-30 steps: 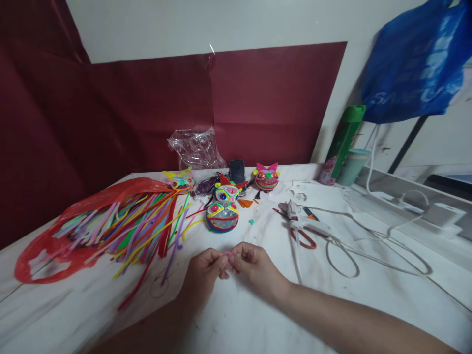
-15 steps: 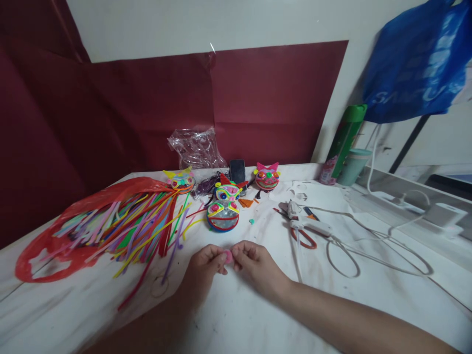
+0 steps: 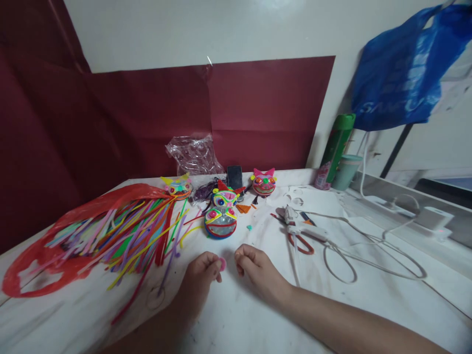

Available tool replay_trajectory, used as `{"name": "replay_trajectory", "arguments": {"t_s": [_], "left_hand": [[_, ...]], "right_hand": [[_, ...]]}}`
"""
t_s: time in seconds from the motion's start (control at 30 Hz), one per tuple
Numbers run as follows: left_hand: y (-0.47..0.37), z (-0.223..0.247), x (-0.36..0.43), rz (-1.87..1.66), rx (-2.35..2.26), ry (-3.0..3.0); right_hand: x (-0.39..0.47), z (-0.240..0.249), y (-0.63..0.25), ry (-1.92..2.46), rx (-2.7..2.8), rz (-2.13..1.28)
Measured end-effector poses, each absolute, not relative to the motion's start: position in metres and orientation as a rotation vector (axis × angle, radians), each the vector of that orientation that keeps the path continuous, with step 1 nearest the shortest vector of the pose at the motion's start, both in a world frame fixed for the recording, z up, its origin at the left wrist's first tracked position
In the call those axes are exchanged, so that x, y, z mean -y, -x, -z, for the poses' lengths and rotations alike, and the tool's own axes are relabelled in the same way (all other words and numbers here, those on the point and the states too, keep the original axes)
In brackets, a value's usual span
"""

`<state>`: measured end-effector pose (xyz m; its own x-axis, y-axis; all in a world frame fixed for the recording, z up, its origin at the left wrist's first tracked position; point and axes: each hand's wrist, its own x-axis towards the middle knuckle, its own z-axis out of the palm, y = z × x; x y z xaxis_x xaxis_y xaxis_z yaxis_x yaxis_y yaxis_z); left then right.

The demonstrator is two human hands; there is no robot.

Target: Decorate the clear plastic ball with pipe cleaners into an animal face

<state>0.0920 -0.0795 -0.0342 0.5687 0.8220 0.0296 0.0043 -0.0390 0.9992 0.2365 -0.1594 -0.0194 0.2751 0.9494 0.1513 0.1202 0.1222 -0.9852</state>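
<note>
My left hand (image 3: pixel 202 271) pinches a small round pink disc (image 3: pixel 222 264) between thumb and fingers, above the white tabletop. To its right, a short gap away, is my right hand (image 3: pixel 254 265), its fingers curled against the thumb; whatever may be in them is hidden. Just beyond both hands stands a colourful lion-like head (image 3: pixel 221 221) with a red-rimmed mouth, and another decorated head (image 3: pixel 224 195) close behind it. Further back are a pink-eared head (image 3: pixel 264 182) on the right and a yellow-eared one (image 3: pixel 178 187) on the left.
Many coloured pipe cleaners (image 3: pixel 136 241) spill from a red plastic bag (image 3: pixel 22 275) at left. A hot glue gun (image 3: pixel 304 230) lies at right over red-handled scissors (image 3: pixel 306 250), with its looping cord (image 3: pixel 383 255). A phone (image 3: pixel 234 177), spray can (image 3: pixel 337 147) and cup (image 3: pixel 347 172) stand behind.
My hands have drawn apart. The pink disc, between the fingertips of both hands before, is now in my left hand only. The view has shifted slightly.
</note>
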Motion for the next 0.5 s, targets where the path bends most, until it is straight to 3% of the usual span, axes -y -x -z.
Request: {"name": "replay_trajectory", "arguments": {"t_s": [0.37,0.5], "left_hand": [[-0.094,0.035,0.078,-0.793,-0.753,-1.496],[-0.094,0.041,0.073,-0.766,-0.785,-1.513]], "right_hand": [[0.160,-0.041,-0.311,1.280,0.950,-0.360],[0.158,-0.046,-0.363,1.500,0.931,-0.118]]}}
